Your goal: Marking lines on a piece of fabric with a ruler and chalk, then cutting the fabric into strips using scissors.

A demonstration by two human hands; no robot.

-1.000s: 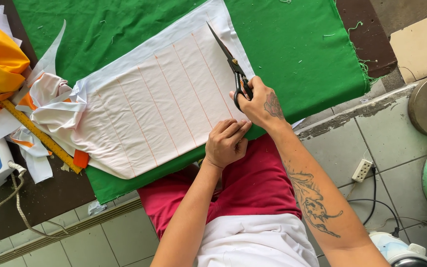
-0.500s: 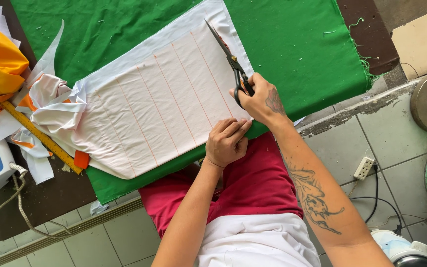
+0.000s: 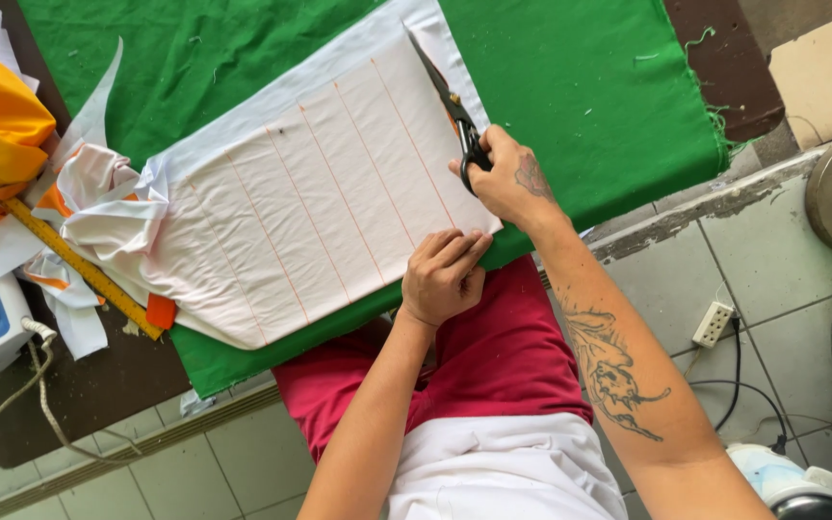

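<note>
The right hand (image 3: 510, 178) grips black scissors (image 3: 447, 101) at the edge of a white cloth (image 3: 320, 202) ruled with orange lines. The left hand (image 3: 442, 276), fingers curled, presses the cloth's near corner onto green fabric (image 3: 580, 87) covering the desk.

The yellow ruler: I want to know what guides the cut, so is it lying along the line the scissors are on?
No, the yellow ruler lies left, among fabric scraps, far from the scissors.

- A tailoring workshop is showing: green cloth (image 3: 580, 106) is covering the table (image 3: 705, 29).
- Scissors (image 3: 450, 106) are lying on lined white fabric (image 3: 320, 202).
- Scraps (image 3: 98, 202) and a yellow ruler (image 3: 79, 265) are crowding the table's left edge.
</note>
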